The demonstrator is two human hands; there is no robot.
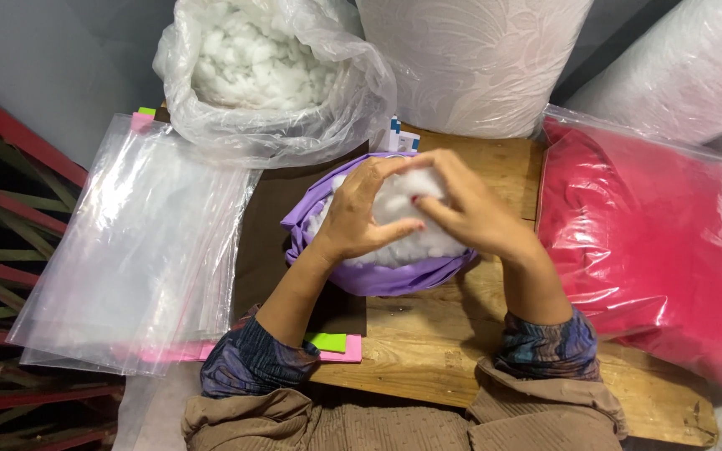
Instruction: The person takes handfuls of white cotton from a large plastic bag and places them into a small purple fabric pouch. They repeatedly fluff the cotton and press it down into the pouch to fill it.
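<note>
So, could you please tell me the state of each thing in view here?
Purple cover: open, stuffed with white filling.
White filling: pressed under both hands.
Left hand: on filling.
Right hand: on filling.
Clear sack: open, filling inside.
Red cushion: bagged in clear plastic.
Clear bags: stacked flat.

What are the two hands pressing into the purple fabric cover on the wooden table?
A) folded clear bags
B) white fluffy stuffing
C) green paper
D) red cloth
B: both the left hand and the right hand rest on a mound of white fluffy stuffing that bulges from the open purple cover; more of it fills the clear bag behind.
</note>
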